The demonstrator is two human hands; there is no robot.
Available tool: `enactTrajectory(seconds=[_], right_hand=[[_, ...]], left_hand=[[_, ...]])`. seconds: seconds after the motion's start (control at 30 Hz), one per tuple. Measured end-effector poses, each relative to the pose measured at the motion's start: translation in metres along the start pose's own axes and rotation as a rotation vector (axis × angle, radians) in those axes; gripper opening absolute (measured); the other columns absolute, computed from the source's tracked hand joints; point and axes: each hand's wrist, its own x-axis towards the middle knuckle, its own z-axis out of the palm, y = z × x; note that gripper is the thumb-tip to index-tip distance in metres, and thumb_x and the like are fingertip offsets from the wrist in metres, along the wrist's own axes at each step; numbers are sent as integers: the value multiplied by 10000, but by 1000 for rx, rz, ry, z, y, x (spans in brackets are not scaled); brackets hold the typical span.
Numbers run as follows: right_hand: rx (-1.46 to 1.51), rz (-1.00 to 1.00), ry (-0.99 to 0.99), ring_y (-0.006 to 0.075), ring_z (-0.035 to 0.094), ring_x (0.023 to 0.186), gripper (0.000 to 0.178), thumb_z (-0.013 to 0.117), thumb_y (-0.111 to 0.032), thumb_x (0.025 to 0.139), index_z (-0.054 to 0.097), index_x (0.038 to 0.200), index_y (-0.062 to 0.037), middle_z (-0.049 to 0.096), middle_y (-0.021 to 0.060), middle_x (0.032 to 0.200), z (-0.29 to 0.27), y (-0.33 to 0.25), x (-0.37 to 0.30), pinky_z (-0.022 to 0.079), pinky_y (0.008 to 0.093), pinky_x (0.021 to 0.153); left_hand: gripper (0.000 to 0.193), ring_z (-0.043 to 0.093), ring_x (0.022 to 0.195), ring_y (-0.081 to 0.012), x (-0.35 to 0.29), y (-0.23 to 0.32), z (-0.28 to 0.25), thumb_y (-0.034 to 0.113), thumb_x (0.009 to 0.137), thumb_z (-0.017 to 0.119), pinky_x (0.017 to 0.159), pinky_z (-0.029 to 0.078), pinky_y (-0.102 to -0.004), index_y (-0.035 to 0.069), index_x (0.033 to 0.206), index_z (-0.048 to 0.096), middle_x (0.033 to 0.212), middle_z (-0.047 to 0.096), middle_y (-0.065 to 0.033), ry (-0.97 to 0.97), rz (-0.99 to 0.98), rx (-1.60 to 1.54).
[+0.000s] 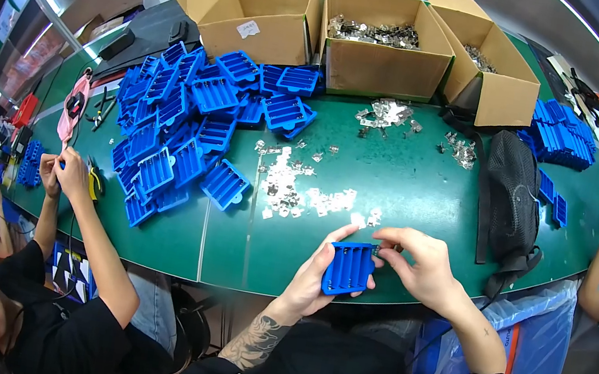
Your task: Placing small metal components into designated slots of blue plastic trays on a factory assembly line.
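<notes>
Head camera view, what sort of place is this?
Likely a small-parts assembly workshop: a green workbench heaped with blue plastic holders, two open boxes of small metal pieces, and other people working alongside.

Smooth plastic for the blue tray (349,268), shiny metal for small pieces (283,191), matt cardboard for boxes (380,73), gloss for the worktop (423,195).

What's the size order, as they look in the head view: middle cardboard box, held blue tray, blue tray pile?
1. Blue tray pile
2. Middle cardboard box
3. Held blue tray, smallest despite being nearer the camera
</notes>
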Motion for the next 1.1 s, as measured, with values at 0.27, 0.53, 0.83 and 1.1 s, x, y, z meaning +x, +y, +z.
enactTrajectory(seconds=[0.27, 0.53, 0.83, 1.1], right_hand=[[-228, -185, -7, 197, 590, 645, 204, 651, 40, 666, 605, 844, -47, 605, 50, 720, 1, 2, -1, 443, 284, 603], [-254, -268, -43, 189, 556, 679, 249, 655, 10, 614, 598, 848, -56, 575, 36, 746, 3, 4, -2, 410, 293, 633], [147, 156, -222, 142, 596, 712, 151, 657, -25, 753, 644, 904, -16, 633, 69, 787, -11, 1, 6, 474, 258, 637], [839, 510, -383, 100, 562, 644, 195, 612, -51, 825, 604, 1001, 34, 626, 72, 812, -11, 9, 0, 465, 234, 640]], left_hand=[[662, 610, 841, -275, 1, -3, -2, 492, 921, 353, 618, 472, -309, 83, 1392, 130, 1086, 529, -219, 4, -47, -42], [674, 616, 821, -273, 0, -4, -4, 500, 924, 328, 590, 474, -300, 78, 1401, 107, 1068, 541, -218, -2, -92, -35], [785, 624, 816, -275, 0, 1, -3, 565, 885, 365, 586, 493, -279, 89, 1411, 29, 1092, 532, -246, -102, -110, -43], [920, 630, 829, -266, -2, 3, 0, 607, 828, 454, 680, 525, -313, 64, 1412, -3, 1097, 526, -277, -136, -98, 40]])
